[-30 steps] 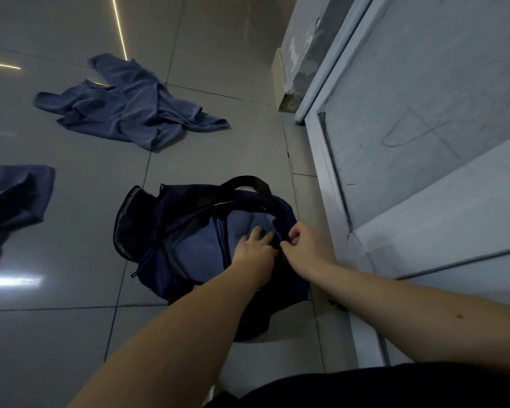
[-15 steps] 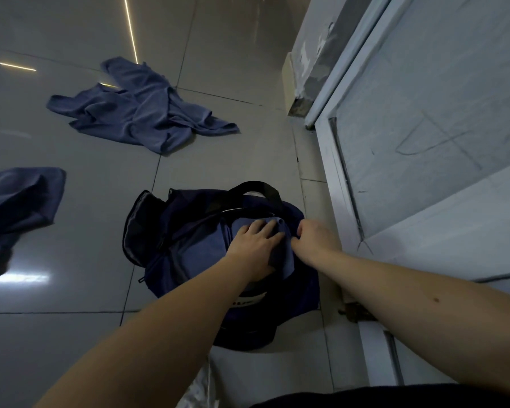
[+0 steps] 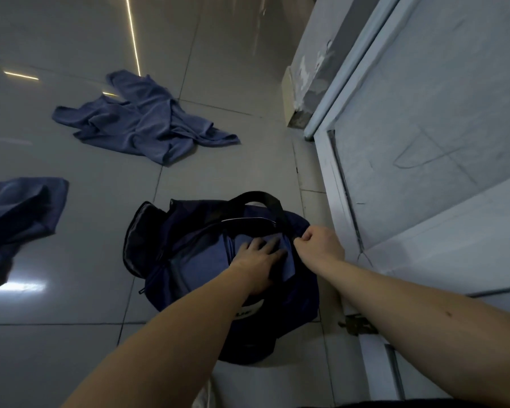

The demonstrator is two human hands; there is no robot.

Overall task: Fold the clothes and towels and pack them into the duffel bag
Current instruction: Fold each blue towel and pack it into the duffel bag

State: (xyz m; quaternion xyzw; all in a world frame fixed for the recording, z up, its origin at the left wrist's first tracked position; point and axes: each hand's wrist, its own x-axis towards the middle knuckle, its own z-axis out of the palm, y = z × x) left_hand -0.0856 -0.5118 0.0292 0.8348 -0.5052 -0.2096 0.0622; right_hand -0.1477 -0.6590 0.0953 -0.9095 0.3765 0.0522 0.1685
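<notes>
While left hand [image 3: 259, 262] presses flat on folded towel [image 3: 195, 260] inside near bag [image 3: 292, 313], right hand [image 3: 318, 242] pinches bag rim. One piece packed, I reckon; far cloth [image 3: 147, 128], left cloth [image 3: 18, 213] unfolded on floor [image 3: 71, 348].

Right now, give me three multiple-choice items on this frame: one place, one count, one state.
1. The left hand rests where? A) on the folded blue cloth inside the dark navy fabric duffel bag B) on a black strap handle C) on a white door
2. How many loose blue cloths lie on the grey tiled floor outside the bag? A) one B) two C) four
3. The bag's main opening is: A) zipped shut B) open C) taped over
Answers: 1 A, flat fingers press that cloth. 2 B, a crumpled blue garment and a darker blue cloth at the left edge. 3 B, cloth shows inside; the right hand pinches the rim.
</notes>
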